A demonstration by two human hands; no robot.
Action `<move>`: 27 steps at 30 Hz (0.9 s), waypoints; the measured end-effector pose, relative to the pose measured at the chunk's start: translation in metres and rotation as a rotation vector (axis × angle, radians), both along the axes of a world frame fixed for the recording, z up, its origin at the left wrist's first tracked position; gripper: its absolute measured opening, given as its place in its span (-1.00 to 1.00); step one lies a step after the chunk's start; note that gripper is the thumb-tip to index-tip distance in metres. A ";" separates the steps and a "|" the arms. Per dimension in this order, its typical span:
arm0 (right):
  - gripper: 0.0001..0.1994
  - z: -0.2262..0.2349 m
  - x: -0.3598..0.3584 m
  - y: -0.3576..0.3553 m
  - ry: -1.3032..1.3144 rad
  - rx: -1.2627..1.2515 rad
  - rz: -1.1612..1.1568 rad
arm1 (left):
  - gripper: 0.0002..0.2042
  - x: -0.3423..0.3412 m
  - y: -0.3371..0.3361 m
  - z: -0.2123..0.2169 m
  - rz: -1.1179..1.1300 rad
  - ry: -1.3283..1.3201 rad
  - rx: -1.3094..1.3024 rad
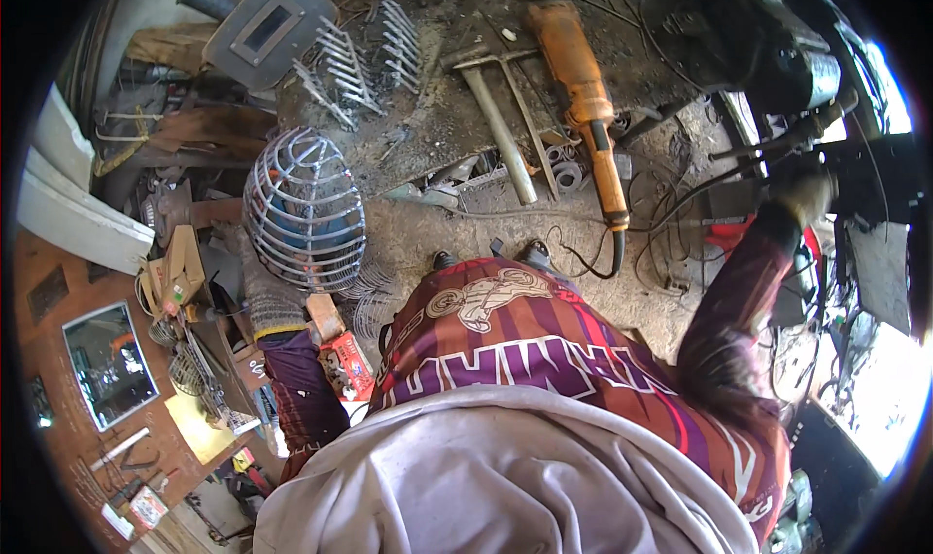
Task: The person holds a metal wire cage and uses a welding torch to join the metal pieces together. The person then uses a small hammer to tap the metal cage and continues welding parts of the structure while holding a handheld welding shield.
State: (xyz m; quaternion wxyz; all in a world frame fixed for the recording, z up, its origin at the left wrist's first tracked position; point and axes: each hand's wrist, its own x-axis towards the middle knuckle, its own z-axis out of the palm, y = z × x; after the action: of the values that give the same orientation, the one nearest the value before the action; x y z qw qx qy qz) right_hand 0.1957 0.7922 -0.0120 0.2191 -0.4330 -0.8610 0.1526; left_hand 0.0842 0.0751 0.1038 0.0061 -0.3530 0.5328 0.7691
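Note:
A domed cage of shiny metal wire [307, 204] is held up at the left, beside the table's edge. My left hand [274, 296], in a grey knit glove with a yellow cuff, grips it at its lower left side; part of the fingers is hidden behind the bars. Far out to the right stretches my right arm, and my right hand [807, 196], also gloved, is at a dark box-like machine [875, 180] with a hose or cable by it. That hand is smeared, and its fingers do not show well enough to read their hold.
On the dirty metal table [437, 117] lie an orange angle grinder [573, 78], a hammer [501, 131], several comb-like metal pieces [348, 66] and a welding shield [270, 29]. Cables [671, 204] trail over the floor. A brown board with a mirror [110, 364] stands at the left.

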 end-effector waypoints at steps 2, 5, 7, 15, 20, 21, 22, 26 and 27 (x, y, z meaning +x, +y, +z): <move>-0.78 0.016 0.028 -0.065 -0.594 0.715 -0.349 | -0.36 -0.005 0.013 0.003 -0.041 -0.028 0.121; -0.72 0.032 0.009 -0.205 0.189 0.593 0.210 | -0.31 0.000 0.004 -0.002 -0.080 -0.032 0.069; -0.64 0.102 -0.036 -0.309 0.558 0.116 0.815 | -0.31 -0.009 -0.010 -0.017 -0.082 -0.022 0.099; -0.88 0.050 -0.113 -0.359 -0.304 0.078 0.844 | -0.34 -0.013 -0.051 -0.065 -0.152 0.132 0.219; -0.78 0.059 -0.129 -0.369 -0.482 -0.018 0.747 | -0.37 0.005 -0.022 -0.042 0.111 0.064 0.166; -0.76 0.059 -0.133 -0.373 -0.543 0.007 0.740 | -0.34 0.010 -0.034 -0.050 0.118 0.080 0.232; -0.76 0.061 -0.138 -0.377 -0.540 0.011 0.742 | -0.31 0.013 -0.046 -0.059 0.125 0.096 0.297; -0.74 0.049 -0.143 -0.372 -0.622 0.057 0.684 | -0.23 0.010 -0.089 -0.102 0.029 0.173 0.457; -0.73 0.049 -0.141 -0.368 -0.585 0.071 0.694 | -0.18 0.004 -0.093 -0.103 0.104 0.037 0.438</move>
State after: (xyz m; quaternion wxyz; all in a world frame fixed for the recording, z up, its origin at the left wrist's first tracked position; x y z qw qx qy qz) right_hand 0.0550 0.4243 0.0370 -0.0828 -0.1358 -0.9855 0.0584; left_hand 0.0886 -0.0181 0.0006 0.0334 -0.3559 0.3341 0.8721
